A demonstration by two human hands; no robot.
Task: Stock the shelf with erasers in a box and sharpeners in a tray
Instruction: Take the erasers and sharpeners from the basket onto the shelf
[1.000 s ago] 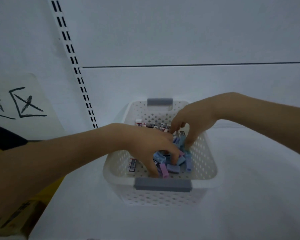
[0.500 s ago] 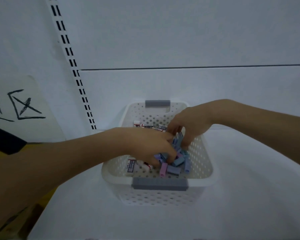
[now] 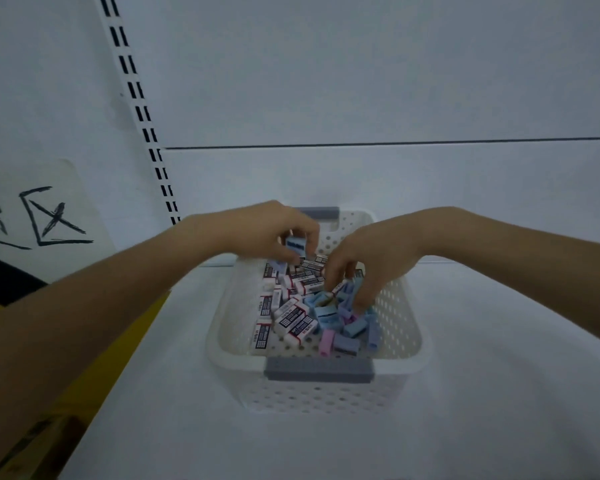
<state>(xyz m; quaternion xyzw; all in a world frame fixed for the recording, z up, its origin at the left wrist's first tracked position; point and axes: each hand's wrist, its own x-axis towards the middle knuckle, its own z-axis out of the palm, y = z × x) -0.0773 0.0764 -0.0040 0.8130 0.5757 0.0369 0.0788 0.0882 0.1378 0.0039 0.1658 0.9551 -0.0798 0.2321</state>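
Eraser (image 3: 296, 245) now aloft in left hand (image 3: 257, 230) grip; right hand (image 3: 371, 258) down among sharpeners (image 3: 347, 320), grip unclear.

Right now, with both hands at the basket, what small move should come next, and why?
Probably lift the left hand clear of the basket: it already pinches one eraser above the pile. The right hand has its fingers down among the sharpeners, grip unclear, so it seems less ready.
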